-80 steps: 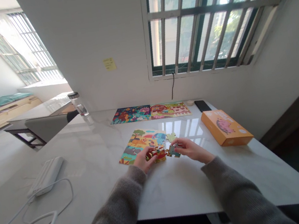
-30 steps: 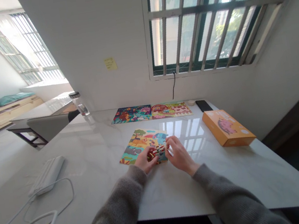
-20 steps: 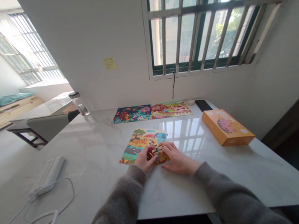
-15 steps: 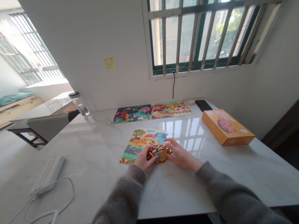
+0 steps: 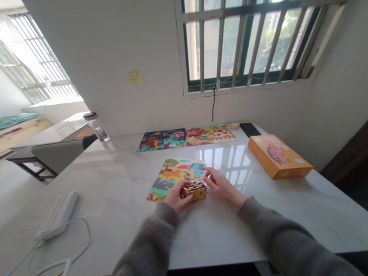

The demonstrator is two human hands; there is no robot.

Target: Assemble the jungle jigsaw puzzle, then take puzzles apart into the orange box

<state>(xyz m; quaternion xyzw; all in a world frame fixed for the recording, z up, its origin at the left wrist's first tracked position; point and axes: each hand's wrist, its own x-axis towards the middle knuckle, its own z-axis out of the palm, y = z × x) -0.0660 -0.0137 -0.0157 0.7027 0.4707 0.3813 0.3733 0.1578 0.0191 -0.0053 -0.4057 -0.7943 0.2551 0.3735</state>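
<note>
A small stack of jigsaw puzzle pieces stands on its edges near the middle of the table, cardboard sides showing. My left hand is closed round the left side of this stack. To its right, my right hand has bent fingers a little apart, close to the stack's right end; I see nothing held in it. Just beyond both hands lies an animal puzzle with a tree, a hippo and a blue elephant, its lower right part hidden behind the hands and stack.
Along the wall lie a dark animal puzzle and a farm puzzle. An orange box and a black phone are at the right. On the left are a white power strip with cables and a glass bottle.
My right hand has drawn slightly right, off the puzzle pieces. The stack, still in my left hand, has tipped more upright, so its edges show.
</note>
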